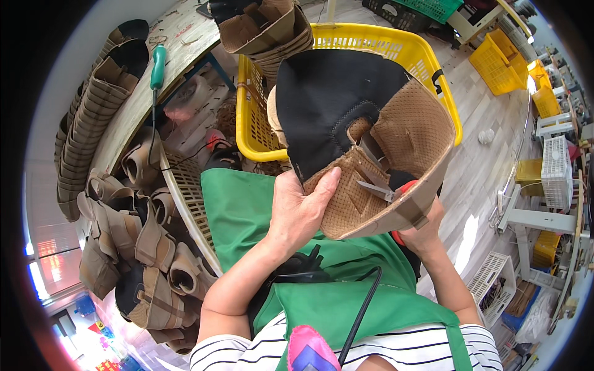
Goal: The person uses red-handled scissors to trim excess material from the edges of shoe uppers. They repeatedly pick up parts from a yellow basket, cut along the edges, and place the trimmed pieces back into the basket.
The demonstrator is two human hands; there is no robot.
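Observation:
In front of my chest is a tan boot upper [411,127] with a mesh lining and a large black fabric panel. My left hand [303,207] pinches its near left edge, thumb on the lining side. My right hand [424,229] is at the near right edge, partly hidden behind the upper, with its fingers closed on red-handled scissors [378,191]. Their metal blades show against the inside of the upper, pointing left, slightly apart. Part of the red handle is covered by the upper's wall.
Beyond the upper stands a yellow basket [257,150], with stacked uppers [263,31] at its far left. A pale basket [185,204] of tan uppers [154,244] is at my left. On the worktable [179,37] are a green-handled corded tool [159,65] and nested uppers [93,123].

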